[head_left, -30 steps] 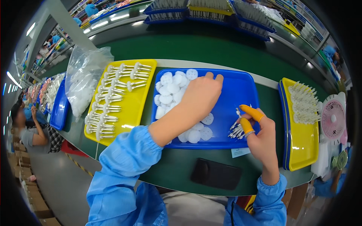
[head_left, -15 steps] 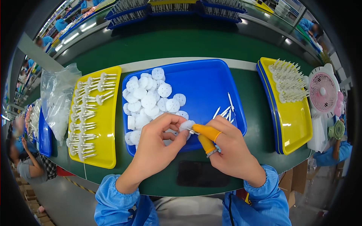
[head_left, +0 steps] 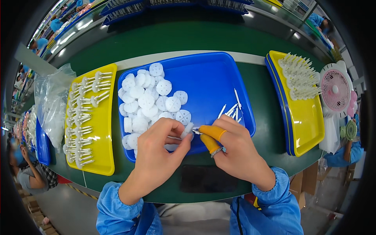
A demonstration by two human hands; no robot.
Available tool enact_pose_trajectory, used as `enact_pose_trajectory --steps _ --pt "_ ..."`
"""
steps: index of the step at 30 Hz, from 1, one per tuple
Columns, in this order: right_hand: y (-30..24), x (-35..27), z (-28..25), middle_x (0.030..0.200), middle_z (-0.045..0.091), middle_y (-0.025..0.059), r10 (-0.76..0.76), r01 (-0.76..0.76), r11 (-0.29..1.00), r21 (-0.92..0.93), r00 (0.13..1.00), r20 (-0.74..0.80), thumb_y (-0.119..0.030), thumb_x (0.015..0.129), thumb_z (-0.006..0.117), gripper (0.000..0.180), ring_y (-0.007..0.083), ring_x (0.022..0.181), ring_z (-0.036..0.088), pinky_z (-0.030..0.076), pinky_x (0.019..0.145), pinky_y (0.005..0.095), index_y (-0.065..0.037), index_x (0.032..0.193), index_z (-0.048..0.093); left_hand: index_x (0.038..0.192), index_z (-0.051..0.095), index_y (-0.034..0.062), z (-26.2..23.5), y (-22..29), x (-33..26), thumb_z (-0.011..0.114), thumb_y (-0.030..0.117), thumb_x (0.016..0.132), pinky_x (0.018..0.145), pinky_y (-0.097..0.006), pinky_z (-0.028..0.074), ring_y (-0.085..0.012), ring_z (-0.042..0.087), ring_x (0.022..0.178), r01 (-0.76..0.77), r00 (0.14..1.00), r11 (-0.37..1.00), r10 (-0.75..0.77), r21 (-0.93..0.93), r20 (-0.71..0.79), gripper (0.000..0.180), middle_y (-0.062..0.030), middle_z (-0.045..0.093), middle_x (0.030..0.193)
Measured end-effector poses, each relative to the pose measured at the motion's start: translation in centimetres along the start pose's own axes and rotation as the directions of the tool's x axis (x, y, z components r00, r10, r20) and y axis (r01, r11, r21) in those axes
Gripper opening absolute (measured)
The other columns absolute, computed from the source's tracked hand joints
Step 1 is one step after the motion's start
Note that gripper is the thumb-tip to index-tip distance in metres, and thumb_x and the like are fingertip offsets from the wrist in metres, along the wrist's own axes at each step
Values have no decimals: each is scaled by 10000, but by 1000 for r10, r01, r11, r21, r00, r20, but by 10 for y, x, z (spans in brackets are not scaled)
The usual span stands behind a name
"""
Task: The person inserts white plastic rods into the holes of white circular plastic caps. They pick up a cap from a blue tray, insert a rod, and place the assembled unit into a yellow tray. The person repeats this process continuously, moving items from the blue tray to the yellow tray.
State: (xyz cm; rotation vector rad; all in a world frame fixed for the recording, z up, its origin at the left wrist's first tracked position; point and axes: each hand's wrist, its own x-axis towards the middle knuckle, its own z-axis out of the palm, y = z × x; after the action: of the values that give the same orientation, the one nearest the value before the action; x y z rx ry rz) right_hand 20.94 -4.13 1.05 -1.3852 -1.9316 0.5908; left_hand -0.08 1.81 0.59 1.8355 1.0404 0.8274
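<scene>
Over the near edge of a blue tray (head_left: 207,78), my left hand (head_left: 160,149) pinches a round white plastic disc (head_left: 187,130) by its rim, tilted on edge. My right hand (head_left: 235,147), with yellow finger cots on thumb and forefinger, grips a thin white-and-metal pin (head_left: 197,131) at the disc's face. How far the pin reaches into the disc is hidden. A heap of similar discs (head_left: 147,100) fills the tray's left side. Several loose pins (head_left: 236,109) lie at its right, just beyond my right hand.
A yellow tray (head_left: 103,145) with rows of pinned discs stands left, beside a clear plastic bag (head_left: 55,103). At right are stacked trays, the top one yellow (head_left: 307,129), and a pink fan (head_left: 335,91). A dark flat rectangle (head_left: 207,179) lies near the table edge. Other people work nearby.
The disc in my left hand has turned more edge-on, and my right hand's pin stays against it. The whole view has shifted slightly, moving the trays up and left.
</scene>
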Motion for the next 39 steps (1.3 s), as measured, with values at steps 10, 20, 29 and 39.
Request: enact_pose_trajectory --steps 10,20,29,39 --pt "-9 -5 15 917 615 172 -40 44 998 33 993 -109 91 609 721 305 355 853 588 506 689 463 105 913 722 1002 687 -59 7 6 -4 737 -103 885 731 -321 680 -227 779 832 -145 987 980 152 138 -45 135 -127 691 957" --pt "-8 0 18 910 632 170 57 -47 991 127 996 -75 111 653 698 347 368 833 589 502 711 461 69 995 737 1103 684 -27 13 -1 -12 750 -51 900 655 -376 605 -337 752 785 -136 990 976 141 170 -19 215 -154 647 975" --pt "32 -11 -52 1072 670 114 135 -104 849 -518 991 22 182 695 734 374 313 1015 589 538 863 403 46 1034 816 1154 721 -68 2 10 -5 715 -86 944 782 -325 680 -208 769 951 -52 996 995 58 89 -71 211 -123 693 1095" --pt "20 1 -36 1071 686 132 49 -24 927 -374 997 58 137 685 718 273 335 1052 600 521 941 426 51 937 777 1179 709 -44 -1 7 -4 735 -39 979 782 -304 654 -199 781 943 2 1000 999 -1 -39 10 201 -121 719 1052"
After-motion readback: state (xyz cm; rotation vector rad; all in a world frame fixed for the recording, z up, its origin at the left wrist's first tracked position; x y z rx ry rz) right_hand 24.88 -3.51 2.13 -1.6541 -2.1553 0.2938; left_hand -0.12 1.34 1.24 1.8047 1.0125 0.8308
